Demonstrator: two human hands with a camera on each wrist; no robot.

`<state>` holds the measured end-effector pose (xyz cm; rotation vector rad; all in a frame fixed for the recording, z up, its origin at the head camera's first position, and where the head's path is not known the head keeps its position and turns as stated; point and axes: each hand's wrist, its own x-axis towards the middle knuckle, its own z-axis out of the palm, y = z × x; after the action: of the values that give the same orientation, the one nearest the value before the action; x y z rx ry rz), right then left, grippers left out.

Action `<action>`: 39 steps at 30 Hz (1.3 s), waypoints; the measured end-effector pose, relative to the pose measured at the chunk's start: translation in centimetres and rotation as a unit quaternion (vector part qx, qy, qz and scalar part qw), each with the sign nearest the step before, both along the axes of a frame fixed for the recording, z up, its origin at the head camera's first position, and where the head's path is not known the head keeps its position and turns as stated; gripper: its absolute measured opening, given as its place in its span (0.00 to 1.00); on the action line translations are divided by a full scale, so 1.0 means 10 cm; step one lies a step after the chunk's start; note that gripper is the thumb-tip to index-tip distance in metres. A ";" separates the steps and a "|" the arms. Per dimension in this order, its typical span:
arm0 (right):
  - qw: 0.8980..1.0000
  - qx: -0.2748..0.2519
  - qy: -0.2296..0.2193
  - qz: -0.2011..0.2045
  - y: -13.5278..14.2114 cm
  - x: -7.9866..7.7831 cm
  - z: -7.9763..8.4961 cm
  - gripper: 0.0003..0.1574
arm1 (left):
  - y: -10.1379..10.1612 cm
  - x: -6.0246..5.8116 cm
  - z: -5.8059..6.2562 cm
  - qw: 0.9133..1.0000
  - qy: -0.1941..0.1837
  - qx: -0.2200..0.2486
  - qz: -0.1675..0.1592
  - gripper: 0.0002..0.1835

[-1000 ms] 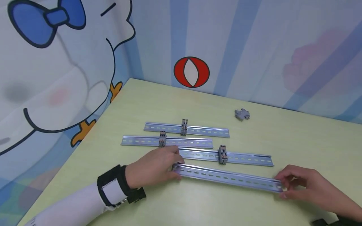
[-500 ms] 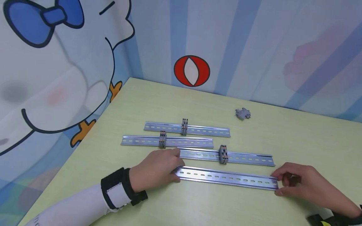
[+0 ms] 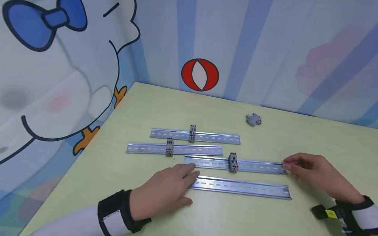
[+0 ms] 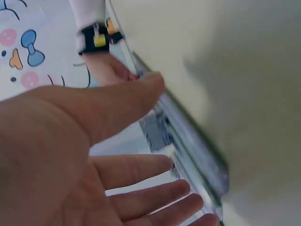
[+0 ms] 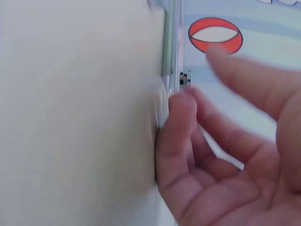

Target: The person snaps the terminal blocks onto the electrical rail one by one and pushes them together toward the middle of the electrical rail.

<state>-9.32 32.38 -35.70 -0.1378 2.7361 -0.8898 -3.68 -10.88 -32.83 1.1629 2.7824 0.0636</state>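
A bare slotted DIN rail (image 3: 239, 187) lies nearest the person on the table. My left hand (image 3: 165, 190) is over its left end, covering it, with fingers spread; in the left wrist view the thumb stands well apart from the extended fingers. Just behind lies another DIN rail (image 3: 260, 166) carrying a grey terminal block (image 3: 233, 162). At that rail's right end is my right hand (image 3: 316, 173), fingertips right at the metal. In the right wrist view, its thumb is raised away from the bent fingers (image 5: 181, 122).
Farther back, two more DIN rails (image 3: 147, 148) (image 3: 218, 138) each carry terminal blocks (image 3: 169, 147) (image 3: 192, 133). A small heap of grey parts (image 3: 253, 119) lies near the back wall. Printed walls border the pale table (image 3: 310, 141) at the back and left.
The front rail has been lowered onto the table and let go. My right hand has moved away from its end, back to the rail behind; my left fingers have spread.
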 end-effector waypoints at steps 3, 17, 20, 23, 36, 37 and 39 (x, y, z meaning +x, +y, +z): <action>1.000 -0.017 -0.002 -0.024 -0.03 -0.21 0.02 0.32 | -0.02 0.09 -0.03 0.999 -0.016 -0.021 -0.019 0.39; 0.999 -0.035 -0.010 -0.029 -0.22 -1.00 0.03 0.38 | -0.05 0.19 -0.12 0.996 -0.009 -0.051 -0.073 0.41; 0.999 -0.037 -0.032 -0.024 -0.23 -1.10 0.05 0.40 | -0.06 0.18 -0.12 0.996 -0.022 -0.047 -0.071 0.40; 0.998 -0.041 -0.039 -0.025 -0.29 -1.20 0.08 0.42 | -0.08 0.17 -0.13 0.996 -0.043 -0.044 -0.062 0.40; 0.999 0.039 -0.004 -0.031 -0.57 -1.45 0.17 0.50 | -0.05 0.15 -0.15 0.996 -0.042 -0.041 -0.065 0.40; 0.998 0.054 0.005 -0.033 -0.58 -1.45 0.17 0.51 | -0.05 0.15 -0.15 0.996 -0.044 -0.042 -0.064 0.41; 0.997 0.067 0.020 -0.037 -0.61 -1.43 0.16 0.50 | -0.05 0.16 -0.15 0.996 -0.039 -0.044 -0.065 0.41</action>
<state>-23.66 26.25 -34.10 -0.0297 2.8443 -0.7253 -2.05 -11.33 -34.36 1.2866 2.6080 -0.0265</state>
